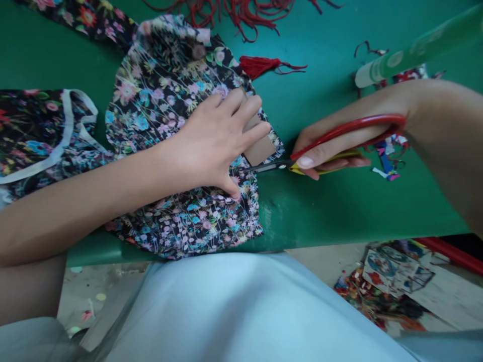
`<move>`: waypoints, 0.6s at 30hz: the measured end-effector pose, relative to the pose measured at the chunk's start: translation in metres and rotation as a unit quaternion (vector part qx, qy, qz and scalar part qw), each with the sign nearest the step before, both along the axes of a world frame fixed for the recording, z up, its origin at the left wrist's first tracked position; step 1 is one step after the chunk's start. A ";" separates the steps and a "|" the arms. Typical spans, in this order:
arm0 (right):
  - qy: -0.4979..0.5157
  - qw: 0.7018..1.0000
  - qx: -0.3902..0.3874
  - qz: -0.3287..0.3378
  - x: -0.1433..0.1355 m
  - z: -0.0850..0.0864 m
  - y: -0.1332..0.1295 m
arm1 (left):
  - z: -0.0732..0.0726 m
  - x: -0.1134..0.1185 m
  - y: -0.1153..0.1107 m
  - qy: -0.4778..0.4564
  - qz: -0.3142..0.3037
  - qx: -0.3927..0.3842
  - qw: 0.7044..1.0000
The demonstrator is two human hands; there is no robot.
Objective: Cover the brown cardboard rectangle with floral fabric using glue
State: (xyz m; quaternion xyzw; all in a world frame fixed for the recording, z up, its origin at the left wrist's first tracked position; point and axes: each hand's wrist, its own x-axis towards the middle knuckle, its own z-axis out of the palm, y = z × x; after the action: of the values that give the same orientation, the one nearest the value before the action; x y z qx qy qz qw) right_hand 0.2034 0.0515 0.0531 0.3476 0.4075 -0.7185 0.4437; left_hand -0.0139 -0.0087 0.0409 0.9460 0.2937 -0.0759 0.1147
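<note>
Dark floral fabric with small pink, blue and white flowers lies on the green tabletop. My left hand presses down on it with fingers spread. Under those fingers sits a brown cardboard piece near the fabric's right edge. My right hand grips scissors, which have one red and one yellow handle. Their dark blades reach left over the fabric, along the cardboard's lower edge and close to my left thumb. The blade tips are partly hidden by my left hand.
A red tassel lies beyond the fabric, with a heap of red cords at the back. A green and white tube and scraps are at right. More floral fabric with white trim lies left. Printed scraps lie below the table.
</note>
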 end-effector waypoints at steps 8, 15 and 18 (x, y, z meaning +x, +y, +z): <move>0.000 0.924 0.262 -0.279 0.040 -0.018 -0.036 | -0.001 0.000 0.000 0.002 -0.003 0.006 1.000; -0.113 0.981 0.016 -0.158 0.006 -0.005 -0.022 | -0.003 -0.001 -0.002 -0.034 0.015 -0.007 0.999; -0.025 0.996 -0.020 -0.086 0.006 -0.004 -0.025 | -0.005 -0.002 -0.001 -0.044 0.016 -0.007 0.999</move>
State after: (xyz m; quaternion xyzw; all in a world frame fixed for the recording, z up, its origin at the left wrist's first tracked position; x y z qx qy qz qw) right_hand 0.2091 0.0270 0.0492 0.3902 0.3506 -0.7528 0.3975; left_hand -0.0161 -0.0099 0.0359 0.9427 0.3029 -0.0344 0.1357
